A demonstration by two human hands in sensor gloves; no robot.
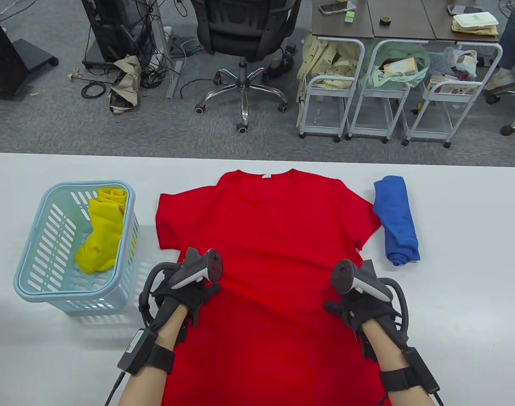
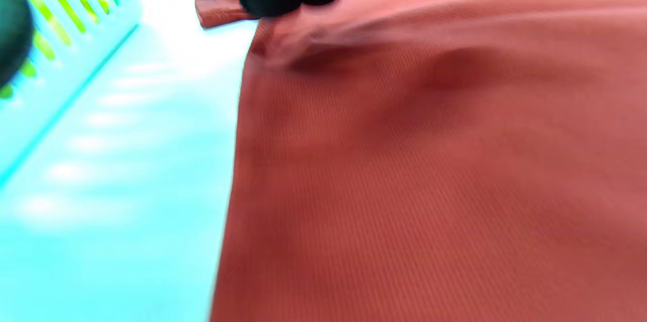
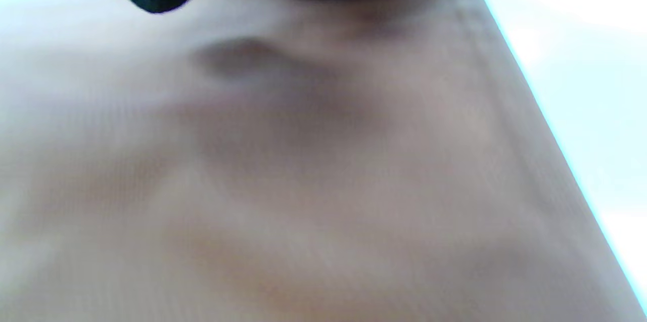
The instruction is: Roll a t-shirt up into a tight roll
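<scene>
The red t-shirt point(image 1: 270, 253) is lying flat and face up on the white table point(image 1: 460, 296), collar away from the person and hem running off the near edge, with nothing rolled yet. The left hand point(image 1: 185, 296) is pressing on the shirt's left side seam below the sleeve, and the right hand point(image 1: 359, 308) is resting on its right side at the same height. Both wrist views are blurred; fingertips seem to be touching cloth, but whether either hand is pinching fabric or lying loosely on it I cannot tell.

The risk is a skewed start: if one hand is dragging harder, the cloth could be bunching into diagonal creases, making a loose, tapered roll. A sleeve left splayed could also be trapping slack. The blue roll point(image 1: 396, 220) beside the shirt's right sleeve and the basket point(image 1: 33, 270) beyond its left sleeve could get nudged.
</scene>
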